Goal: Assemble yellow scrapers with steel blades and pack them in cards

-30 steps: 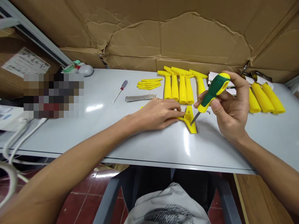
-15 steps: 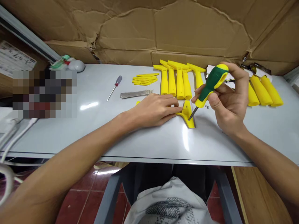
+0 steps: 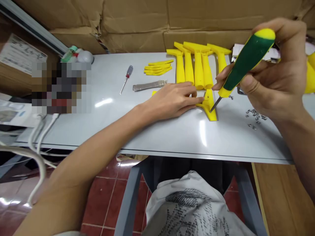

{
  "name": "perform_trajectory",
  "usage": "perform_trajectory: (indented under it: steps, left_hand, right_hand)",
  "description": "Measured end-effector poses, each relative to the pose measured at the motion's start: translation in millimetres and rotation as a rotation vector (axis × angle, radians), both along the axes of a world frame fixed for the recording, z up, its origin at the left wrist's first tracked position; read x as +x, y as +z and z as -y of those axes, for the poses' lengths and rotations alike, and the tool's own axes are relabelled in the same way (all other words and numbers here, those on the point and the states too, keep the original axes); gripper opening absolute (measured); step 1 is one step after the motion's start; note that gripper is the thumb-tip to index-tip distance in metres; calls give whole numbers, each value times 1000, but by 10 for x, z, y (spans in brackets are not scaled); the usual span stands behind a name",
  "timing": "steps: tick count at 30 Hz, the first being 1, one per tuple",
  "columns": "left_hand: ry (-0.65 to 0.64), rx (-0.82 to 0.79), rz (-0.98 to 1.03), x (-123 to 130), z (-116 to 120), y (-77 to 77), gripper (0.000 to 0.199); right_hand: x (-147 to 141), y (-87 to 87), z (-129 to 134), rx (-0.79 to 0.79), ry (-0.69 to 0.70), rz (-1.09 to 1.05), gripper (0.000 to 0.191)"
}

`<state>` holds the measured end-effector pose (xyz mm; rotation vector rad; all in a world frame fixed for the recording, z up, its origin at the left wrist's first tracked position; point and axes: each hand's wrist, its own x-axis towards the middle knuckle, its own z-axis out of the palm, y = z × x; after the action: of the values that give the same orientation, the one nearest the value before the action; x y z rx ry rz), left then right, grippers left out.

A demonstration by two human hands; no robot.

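Note:
My right hand (image 3: pixel 278 72) is closed round the handle of a green and yellow screwdriver (image 3: pixel 248 62), tilted with its tip down at a hole in a yellow T-shaped part (image 3: pixel 210 109). The part lies on the table near its front edge. My left hand (image 3: pixel 174 100) lies palm down, its fingers curled and pressing on the left side of that part. Several yellow T-shaped handles (image 3: pixel 198 65) stand in a row just behind. Small screws (image 3: pixel 256 116) are scattered below my right hand.
Left of the handles lie thin yellow strips (image 3: pixel 157 68), a metal blade strip (image 3: pixel 149 86) and a small screwdriver (image 3: pixel 126 78). White cables (image 3: pixel 44 131) hang at the left. Cardboard (image 3: pixel 137 19) stands behind the grey table (image 3: pixel 159 141).
The view has shifted, so the table sits higher. My right hand and the screwdriver look larger and farther right, the handle leaning more. The scattered screws now show. The tip remains at the part.

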<state>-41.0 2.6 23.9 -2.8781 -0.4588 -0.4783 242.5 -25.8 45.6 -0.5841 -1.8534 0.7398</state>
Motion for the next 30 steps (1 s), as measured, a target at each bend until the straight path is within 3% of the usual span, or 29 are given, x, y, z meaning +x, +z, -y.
perform_trajectory:
  steps: [3,10,18,21,25,30]
  left_hand:
    - [3,-5,2,16,-10,-26,35]
    - [-3,31,9,41,11,-19,33]
    - [-18,64,10,46,8,-22,32]
    - [-29,81,21,47,2,-37,31]
    - [-23,77,13,48,3,-33,29]
    - [-7,62,-12,41,-5,-18,31]
  right_hand:
    - [52,38,-15,28,18,63,78]
    - [-108,80,165,106,6,49,67]
    - [-141,53,153,205,-75,25,83]
    - [-160,27,168,237,-96,3,82]
    - [-183,40,204,136,-16,-12,63]
    - [-138,74,214,-14,47,-13,61]
